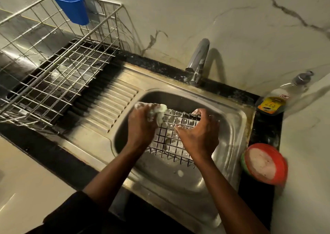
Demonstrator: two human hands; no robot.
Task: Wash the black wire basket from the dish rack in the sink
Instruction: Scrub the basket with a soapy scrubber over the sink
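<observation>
The black wire basket lies tilted in the steel sink, its grid coated with soap film. My left hand grips a foamy pale sponge and presses it against the basket's upper left edge. My right hand curls its fingers round the basket's right side and holds it steady. Both hands carry suds.
A steel dish rack with a blue cup hooked on its rim stands on the drainboard at left. The tap rises behind the sink. A soap bottle and a red tub of dish paste sit on the right counter.
</observation>
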